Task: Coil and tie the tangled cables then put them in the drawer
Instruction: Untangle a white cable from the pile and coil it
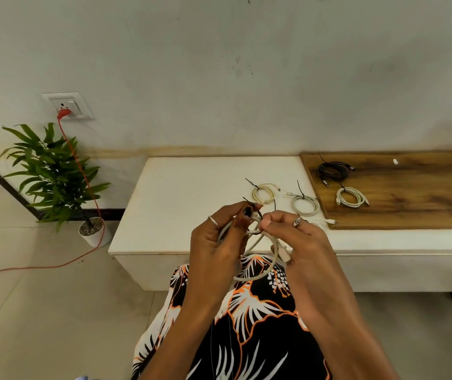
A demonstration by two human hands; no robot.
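Left hand (219,237): fingers curled round a grey cable coil (263,259), pinching a black tie (249,207) at its top.
Right hand (296,237): thumb and fingers pinch the same coil near the tie; plug end hangs by the palm.
Coil: held above the lap, in front of the white bench (192,187).
Bench: two tied pale coils (263,193) (305,204).
Wooden board (411,193): black coil (333,171), white coil (351,197).
Floor, left: potted plant (52,176), red cord (82,171).

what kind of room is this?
Likely a home or small office room: a low white bench against a plain wall, a wall socket with a red cord plugged in, and a potted plant on a tiled floor.
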